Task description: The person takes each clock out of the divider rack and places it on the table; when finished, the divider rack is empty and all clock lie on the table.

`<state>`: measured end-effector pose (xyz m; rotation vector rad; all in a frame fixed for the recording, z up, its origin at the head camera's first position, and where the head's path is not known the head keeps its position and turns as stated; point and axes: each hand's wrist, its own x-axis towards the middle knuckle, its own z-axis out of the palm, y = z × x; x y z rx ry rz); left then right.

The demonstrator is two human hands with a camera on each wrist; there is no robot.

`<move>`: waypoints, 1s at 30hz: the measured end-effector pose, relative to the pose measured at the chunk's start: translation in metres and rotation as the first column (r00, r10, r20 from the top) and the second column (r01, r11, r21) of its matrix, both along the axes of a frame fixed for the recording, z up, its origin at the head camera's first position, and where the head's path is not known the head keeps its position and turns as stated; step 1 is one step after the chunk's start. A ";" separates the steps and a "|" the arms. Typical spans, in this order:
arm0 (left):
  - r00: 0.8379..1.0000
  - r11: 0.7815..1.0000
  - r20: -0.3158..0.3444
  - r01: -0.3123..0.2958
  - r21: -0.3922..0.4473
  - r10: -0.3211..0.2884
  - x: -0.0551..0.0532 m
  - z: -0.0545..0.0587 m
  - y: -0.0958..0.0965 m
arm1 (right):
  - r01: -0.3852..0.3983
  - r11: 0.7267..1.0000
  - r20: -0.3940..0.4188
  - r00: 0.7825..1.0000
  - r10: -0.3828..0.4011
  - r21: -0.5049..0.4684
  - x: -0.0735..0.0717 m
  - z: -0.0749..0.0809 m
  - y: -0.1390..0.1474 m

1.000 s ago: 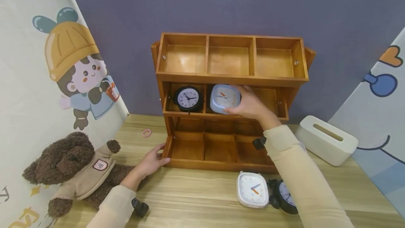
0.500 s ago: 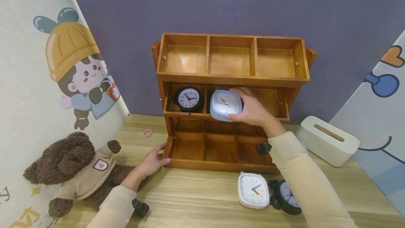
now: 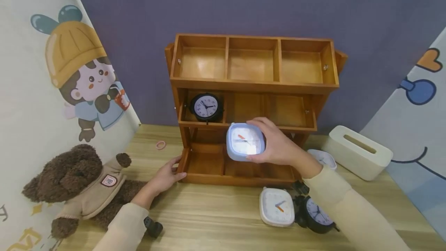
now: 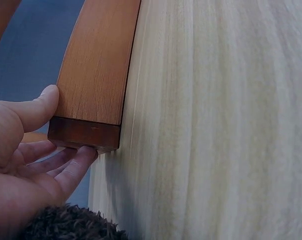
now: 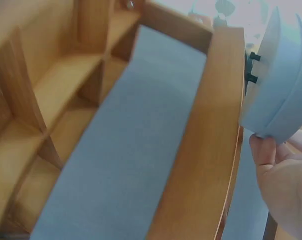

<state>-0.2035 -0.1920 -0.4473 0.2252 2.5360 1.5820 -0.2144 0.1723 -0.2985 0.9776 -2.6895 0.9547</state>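
Observation:
My right hand (image 3: 278, 147) holds a light blue alarm clock (image 3: 239, 148) by its right side, in front of the wooden three-tier shelf (image 3: 256, 83). The clock's pale side and two black knobs show in the right wrist view, beyond the shelf's edge. My left hand (image 3: 164, 177) grips the left end of the bottom tier, thumb at the front corner. In the left wrist view, its fingers curl under the wooden end (image 4: 86, 134). A round black alarm clock (image 3: 206, 107) sits in the middle tier's left compartment.
On the table lie a white square clock (image 3: 277, 206) and a black twin-bell clock (image 3: 318, 216). Another pale clock (image 3: 325, 159) is partly behind the right sleeve. A white tissue box (image 3: 360, 152) stands right, a brown teddy bear (image 3: 94, 193) left, near a pink ring (image 3: 160, 145).
My right hand has drawn the light blue clock out of the middle tier's centre compartment, moving it down and towards me. The left hand stays at the shelf's end.

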 end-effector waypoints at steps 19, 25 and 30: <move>1.000 1.000 0.015 0.003 -0.027 -0.003 -0.001 0.006 -0.001 | -0.073 0.992 0.128 0.990 0.059 0.101 0.057 -0.083 -0.019; 1.000 1.000 0.027 0.007 -0.017 -0.006 0.000 0.005 -0.001 | -0.057 0.993 0.192 0.981 0.036 0.106 0.067 -0.109 -0.021; 1.000 1.000 0.028 0.006 -0.029 -0.005 0.001 0.004 -0.001 | -0.046 0.989 0.169 0.985 0.022 0.139 0.073 -0.128 -0.021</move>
